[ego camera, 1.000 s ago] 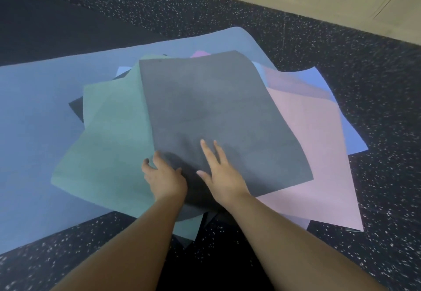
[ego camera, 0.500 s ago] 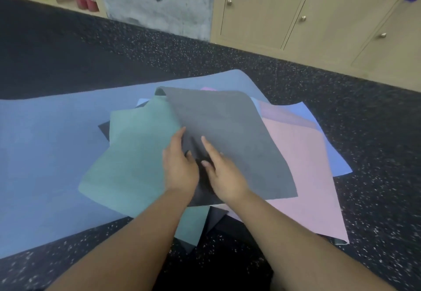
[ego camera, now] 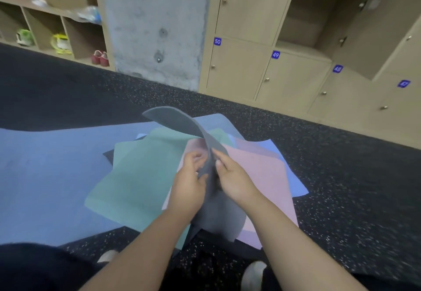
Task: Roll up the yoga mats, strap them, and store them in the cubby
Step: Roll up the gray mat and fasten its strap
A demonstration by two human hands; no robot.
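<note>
A grey mat (ego camera: 177, 119) is lifted off the pile and stands curved on edge between my hands. My left hand (ego camera: 190, 181) grips its left side with curled fingers, and my right hand (ego camera: 232, 179) pinches its right side. Under it lie a green mat (ego camera: 136, 176), a pink mat (ego camera: 262, 172) and a light blue mat (ego camera: 293, 183), all flat on a large blue mat (ego camera: 45, 176). An open cubby (ego camera: 305, 17) shows in the locker wall at the back right.
Numbered wooden lockers (ego camera: 239, 69) line the back right. A concrete pillar (ego camera: 155, 28) stands behind the pile. Open shelves (ego camera: 45, 31) with shoes are at the back left. The floor (ego camera: 353, 188) is black speckled rubber. My feet are at the bottom edge.
The grey mat lay flat on the pile a second ago. Both hands have gathered its near edge and raised it, so it now curls upright. The view has tilted up toward the lockers.
</note>
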